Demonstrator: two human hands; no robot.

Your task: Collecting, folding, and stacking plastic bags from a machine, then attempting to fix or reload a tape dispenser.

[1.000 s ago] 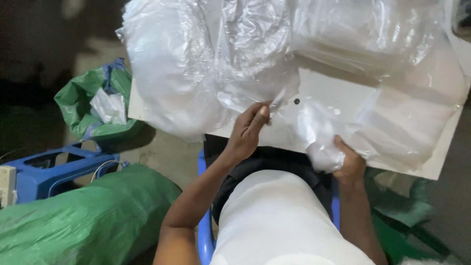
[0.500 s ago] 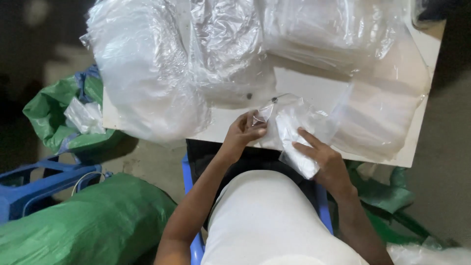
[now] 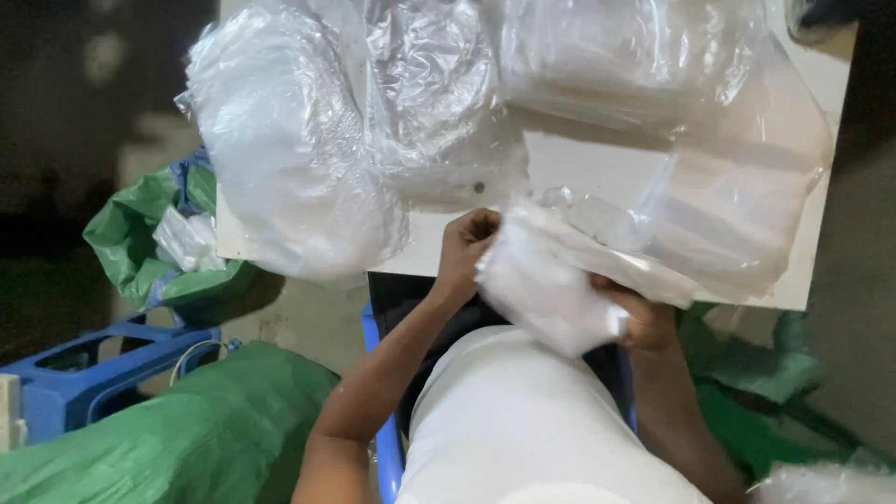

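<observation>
Person seated at a flat white board worktop, viewed from above. Both hands worked a small clear plastic packet with white contents, held just off the near edge of the worktop, above the lap. The left hand gripped the packet's upper left corner, fingers curled and pressed together on the film. The right hand supported the packet from below at its lower right end; most of its fingers were hidden under the plastic, so I could not tell how they were set, only that the packet rested in that hand.

On the worktop: a large bulging clear plastic bag at the left, overhanging the edge, and a stack of flat clear plastic sleeves at the right, touching the packet's far end. Crumpled film lay between them.

On the floor, left side: a green woven sack, a blue plastic crate, a green open bag holding white plastic.
</observation>
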